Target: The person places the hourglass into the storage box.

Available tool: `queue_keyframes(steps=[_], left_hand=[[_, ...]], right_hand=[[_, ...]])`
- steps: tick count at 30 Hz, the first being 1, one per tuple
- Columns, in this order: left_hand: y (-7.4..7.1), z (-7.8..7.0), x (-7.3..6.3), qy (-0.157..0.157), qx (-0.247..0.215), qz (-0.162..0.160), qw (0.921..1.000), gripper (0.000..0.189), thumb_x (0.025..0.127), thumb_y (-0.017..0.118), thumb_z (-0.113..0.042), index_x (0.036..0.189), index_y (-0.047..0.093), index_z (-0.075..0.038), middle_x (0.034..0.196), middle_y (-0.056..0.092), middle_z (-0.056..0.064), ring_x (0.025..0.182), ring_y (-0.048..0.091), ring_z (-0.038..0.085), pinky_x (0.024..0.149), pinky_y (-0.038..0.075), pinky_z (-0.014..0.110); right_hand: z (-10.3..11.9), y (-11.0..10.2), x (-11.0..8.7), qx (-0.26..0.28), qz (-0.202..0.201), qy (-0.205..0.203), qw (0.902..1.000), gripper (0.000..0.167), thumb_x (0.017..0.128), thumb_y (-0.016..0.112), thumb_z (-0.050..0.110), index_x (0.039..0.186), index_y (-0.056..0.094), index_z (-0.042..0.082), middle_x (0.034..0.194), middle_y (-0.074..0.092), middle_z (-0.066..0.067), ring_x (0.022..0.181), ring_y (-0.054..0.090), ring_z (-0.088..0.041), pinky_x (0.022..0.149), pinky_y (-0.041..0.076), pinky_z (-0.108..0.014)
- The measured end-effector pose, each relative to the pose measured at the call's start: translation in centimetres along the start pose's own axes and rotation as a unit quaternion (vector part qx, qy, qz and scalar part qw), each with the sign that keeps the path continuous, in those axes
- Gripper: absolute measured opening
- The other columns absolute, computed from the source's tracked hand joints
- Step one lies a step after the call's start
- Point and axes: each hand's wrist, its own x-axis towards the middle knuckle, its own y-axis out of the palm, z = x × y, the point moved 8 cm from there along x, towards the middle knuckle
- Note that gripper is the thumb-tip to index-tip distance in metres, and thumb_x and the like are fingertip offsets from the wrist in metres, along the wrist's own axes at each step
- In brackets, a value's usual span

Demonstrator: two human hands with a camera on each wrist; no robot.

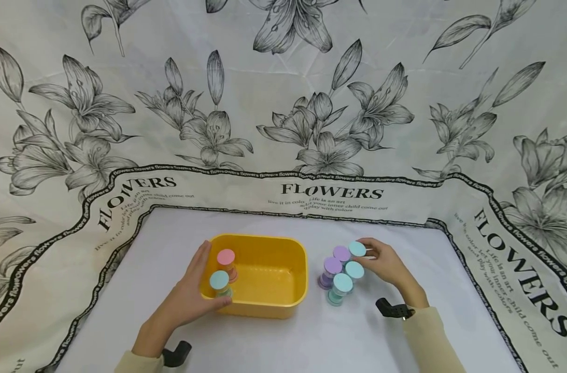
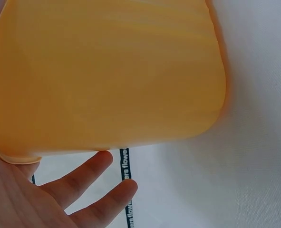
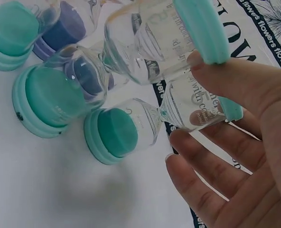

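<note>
Seven sand timers [image 1: 342, 284] show in all. One yellow tub [image 1: 265, 311] holds two: one pink-capped timer [image 1: 226, 257] and one blue-capped timer [image 1: 219, 280]. Outside it are five: three teal timers [image 1: 354, 270] and two purple timers [image 1: 332, 266]. There are two hands, one left hand [image 1: 185, 298] and one right hand [image 1: 383, 262], two sleeves [image 1: 430, 339] and two black wrist devices [image 1: 393, 309].

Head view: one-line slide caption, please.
Left hand on a yellow bin with two sand timers inside; right hand around a teal timer, one of five grouped beside the bin.
</note>
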Motion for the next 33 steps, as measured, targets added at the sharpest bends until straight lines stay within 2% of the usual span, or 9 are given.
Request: queue_keyframes(steps=[7, 12, 14, 17, 21, 24, 27, 33], left_hand=[[0.0, -0.1, 0.0, 0.000, 0.005, 0.004, 1.0000, 0.133, 0.071, 0.082, -0.071, 0.167, 0.000, -0.029, 0.175, 0.000, 0.001, 0.158, 0.019, 0.041, 0.113, 0.031, 0.075], [-0.1, -0.2, 0.1, -0.004, 0.009, 0.006, 0.9999, 0.133, 0.072, 0.081, -0.072, 0.167, 0.001, -0.028, 0.175, -0.001, 0.000, 0.157, 0.020, 0.042, 0.113, 0.031, 0.075], [-0.1, -0.2, 0.0, -0.004, 0.008, 0.005, 0.9999, 0.133, 0.072, 0.081, -0.071, 0.167, 0.001, -0.028, 0.175, 0.000, 0.000, 0.157, 0.020, 0.042, 0.113, 0.031, 0.075], [0.0, -0.2, -0.1, -0.003, 0.011, 0.003, 0.9999, 0.133, 0.072, 0.081, -0.072, 0.167, 0.001, -0.027, 0.175, 0.000, 0.002, 0.157, 0.020, 0.042, 0.113, 0.031, 0.074], [-0.1, -0.3, -0.1, -0.002, 0.013, 0.003, 0.9999, 0.133, 0.072, 0.081, -0.071, 0.167, 0.000, -0.026, 0.175, 0.001, 0.002, 0.157, 0.021, 0.042, 0.113, 0.031, 0.074], [-0.1, -0.4, -0.1, -0.006, 0.011, 0.005, 0.9999, 0.134, 0.071, 0.082, -0.071, 0.167, 0.000, -0.026, 0.175, 0.001, 0.002, 0.157, 0.020, 0.041, 0.114, 0.030, 0.073], [-0.1, -0.4, -0.1, -0.010, 0.012, 0.006, 0.9999, 0.134, 0.071, 0.081, -0.071, 0.167, -0.001, -0.027, 0.175, 0.001, 0.002, 0.157, 0.021, 0.041, 0.114, 0.031, 0.073], [-0.1, -0.3, -0.2, -0.013, 0.009, 0.004, 0.9999, 0.133, 0.071, 0.082, -0.071, 0.167, -0.002, -0.030, 0.175, 0.002, 0.002, 0.156, 0.022, 0.042, 0.113, 0.031, 0.075]], right_hand=[[1.0, -2.0, -0.1, -0.024, -0.033, -0.025, 0.9988, 0.058, 0.093, 0.077, 0.034, 0.138, 0.058, 0.004, 0.131, 0.065, -0.019, 0.115, 0.068, -0.037, 0.085, 0.059, -0.041], [2.7, -4.1, -0.2, -0.041, -0.058, -0.032, 0.9970, 0.060, 0.096, 0.074, 0.034, 0.142, 0.054, 0.002, 0.134, 0.062, -0.022, 0.118, 0.065, -0.041, 0.088, 0.059, -0.047], [3.6, -4.9, -0.3, -0.044, -0.062, -0.035, 0.9965, 0.060, 0.097, 0.072, 0.033, 0.143, 0.052, 0.001, 0.134, 0.062, -0.022, 0.117, 0.065, -0.041, 0.089, 0.059, -0.046], [5.0, -5.7, -0.4, -0.029, -0.063, -0.050, 0.9963, 0.056, 0.097, 0.072, 0.030, 0.142, 0.052, 0.002, 0.132, 0.064, -0.021, 0.113, 0.067, -0.032, 0.087, 0.059, -0.036], [7.2, -6.4, -0.5, -0.005, -0.063, -0.079, 0.9949, 0.051, 0.098, 0.072, 0.024, 0.140, 0.054, 0.002, 0.130, 0.065, -0.020, 0.104, 0.067, -0.009, 0.082, 0.058, -0.020], [8.9, -6.6, -0.5, 0.012, -0.058, -0.097, 0.9935, 0.049, 0.098, 0.072, 0.022, 0.139, 0.053, 0.002, 0.130, 0.063, -0.019, 0.103, 0.063, 0.004, 0.083, 0.056, -0.015], [10.5, -6.6, -0.5, 0.026, -0.053, -0.115, 0.9916, 0.048, 0.098, 0.072, 0.020, 0.138, 0.054, 0.002, 0.129, 0.062, -0.016, 0.104, 0.062, 0.008, 0.086, 0.055, -0.014], [14.3, -5.6, -0.1, 0.037, -0.025, -0.156, 0.9868, 0.045, 0.097, 0.071, 0.013, 0.137, 0.054, 0.000, 0.128, 0.062, -0.017, 0.104, 0.064, 0.004, 0.087, 0.056, -0.016]])
